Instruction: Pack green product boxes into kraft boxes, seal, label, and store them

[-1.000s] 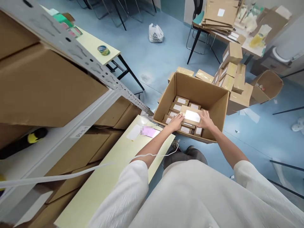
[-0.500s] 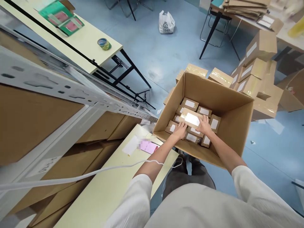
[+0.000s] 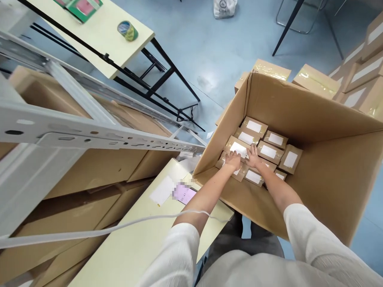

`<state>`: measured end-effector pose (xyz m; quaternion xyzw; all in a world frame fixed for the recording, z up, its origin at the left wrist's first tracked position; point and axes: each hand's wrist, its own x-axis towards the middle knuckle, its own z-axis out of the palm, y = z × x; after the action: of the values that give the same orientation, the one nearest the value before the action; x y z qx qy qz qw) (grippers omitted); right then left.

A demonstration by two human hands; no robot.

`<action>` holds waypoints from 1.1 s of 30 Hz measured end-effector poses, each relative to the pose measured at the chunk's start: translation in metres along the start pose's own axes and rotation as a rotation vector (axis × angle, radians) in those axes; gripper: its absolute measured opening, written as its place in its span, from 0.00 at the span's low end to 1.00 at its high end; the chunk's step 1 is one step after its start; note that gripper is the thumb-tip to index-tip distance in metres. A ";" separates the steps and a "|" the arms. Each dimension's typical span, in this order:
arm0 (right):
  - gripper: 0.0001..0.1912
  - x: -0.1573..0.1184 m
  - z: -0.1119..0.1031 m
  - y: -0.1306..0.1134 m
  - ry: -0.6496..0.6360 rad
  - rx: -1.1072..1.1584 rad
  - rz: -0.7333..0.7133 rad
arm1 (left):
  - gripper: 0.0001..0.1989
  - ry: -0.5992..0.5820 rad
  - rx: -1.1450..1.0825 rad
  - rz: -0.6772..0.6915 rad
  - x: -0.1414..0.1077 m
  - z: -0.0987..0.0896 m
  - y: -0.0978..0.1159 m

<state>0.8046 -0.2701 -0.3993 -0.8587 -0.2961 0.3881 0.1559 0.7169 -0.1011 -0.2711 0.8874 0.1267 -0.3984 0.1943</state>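
A large open carton (image 3: 335, 175) stands before me with several small labelled boxes (image 3: 290, 159) laid side by side on its bottom. My left hand (image 3: 233, 160) grips the near side of one small box (image 3: 238, 148) at the left of the group. At that box's right end is my right hand (image 3: 253, 156), its fingers on the edge. The box lies among the others, its white label facing up. My palms hide parts of the neighbouring boxes.
A metal rack (image 3: 119, 137) with cartons rises at the left. Beside it, a pale table (image 3: 119, 247) holds a phone (image 3: 184, 194), paper and a white cable. Another table (image 3: 104, 40) bears a tape roll (image 3: 127, 31). More boxes (image 3: 317, 81) stand behind the large carton.
The small box between my hands has moved left and down into the layer of boxes. The view has come closer to the large carton.
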 end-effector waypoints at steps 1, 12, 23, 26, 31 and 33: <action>0.53 -0.001 0.001 0.003 0.023 0.013 -0.017 | 0.35 0.002 0.002 0.008 0.000 0.000 0.000; 0.30 -0.085 -0.042 0.000 0.191 -0.041 0.023 | 0.29 0.085 -0.038 0.106 -0.056 -0.026 0.032; 0.26 -0.210 -0.123 -0.042 0.282 -0.001 -0.051 | 0.30 0.235 -0.087 0.150 -0.180 -0.064 0.079; 0.24 -0.238 -0.137 -0.049 0.314 0.016 -0.159 | 0.30 0.291 -0.117 0.109 -0.209 -0.060 0.096; 0.22 -0.280 -0.157 -0.054 0.310 0.023 -0.353 | 0.28 0.418 -0.175 0.038 -0.259 -0.037 0.125; 0.21 -0.295 -0.167 -0.057 0.297 0.014 -0.410 | 0.27 0.467 -0.195 0.009 -0.280 -0.026 0.134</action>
<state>0.7544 -0.4177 -0.0933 -0.8273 -0.4351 0.2200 0.2789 0.6029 -0.2285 -0.0113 0.9330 0.2022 -0.1676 0.2459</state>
